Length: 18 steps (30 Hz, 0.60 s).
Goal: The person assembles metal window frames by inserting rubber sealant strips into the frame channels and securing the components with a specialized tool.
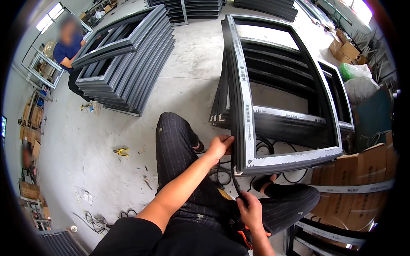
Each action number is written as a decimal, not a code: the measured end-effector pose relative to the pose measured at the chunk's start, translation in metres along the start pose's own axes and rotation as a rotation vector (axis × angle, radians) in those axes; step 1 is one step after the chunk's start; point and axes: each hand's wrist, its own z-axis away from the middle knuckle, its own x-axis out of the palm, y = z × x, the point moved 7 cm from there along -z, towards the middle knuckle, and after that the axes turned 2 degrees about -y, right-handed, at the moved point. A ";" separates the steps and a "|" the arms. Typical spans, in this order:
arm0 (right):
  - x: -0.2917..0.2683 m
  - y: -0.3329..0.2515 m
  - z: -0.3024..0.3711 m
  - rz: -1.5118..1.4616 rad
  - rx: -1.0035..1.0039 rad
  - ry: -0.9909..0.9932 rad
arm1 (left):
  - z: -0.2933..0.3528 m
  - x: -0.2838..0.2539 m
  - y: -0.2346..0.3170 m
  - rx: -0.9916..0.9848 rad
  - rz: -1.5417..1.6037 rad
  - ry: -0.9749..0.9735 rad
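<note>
A stack of dark grey window frames [247, 115] with pale printed film stands in front of me, right of the middle. My left hand [220, 146] is at the left side of the stack near its front corner, its fingers closed against the frame edge around a black rubber strip. That strip [236, 184] runs down past the corner to my right hand [250, 209], which grips it above my lap. A tool with orange handles [245, 237] lies at my lap below the right hand, partly hidden. Loops of black strip [267, 147] lie on the floor under the frames.
Another tall stack of frames [128, 77] stands at the far left, with a person in a dark blue shirt [68, 49] behind it. Yellow-handled pliers [121, 152] lie on the floor to my left. Cardboard boxes [350, 192] and frame bars crowd the right.
</note>
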 end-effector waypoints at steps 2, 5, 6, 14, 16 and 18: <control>0.004 -0.002 -0.002 0.006 -0.046 0.005 | 0.000 -0.004 -0.004 0.012 -0.062 0.035; 0.005 -0.003 0.001 0.019 -0.074 0.016 | 0.007 0.000 -0.009 -0.010 -0.012 -0.002; 0.006 -0.004 0.002 0.020 -0.077 0.024 | 0.014 0.001 -0.009 -0.023 -0.024 -0.008; 0.014 -0.001 -0.004 0.030 -0.041 -0.015 | 0.035 0.007 -0.011 -0.017 -0.037 -0.043; 0.019 0.004 -0.004 0.022 -0.037 0.005 | 0.039 0.006 -0.022 0.001 -0.037 -0.036; 0.020 0.010 -0.005 0.014 -0.043 0.037 | 0.036 0.005 -0.029 0.015 -0.035 -0.026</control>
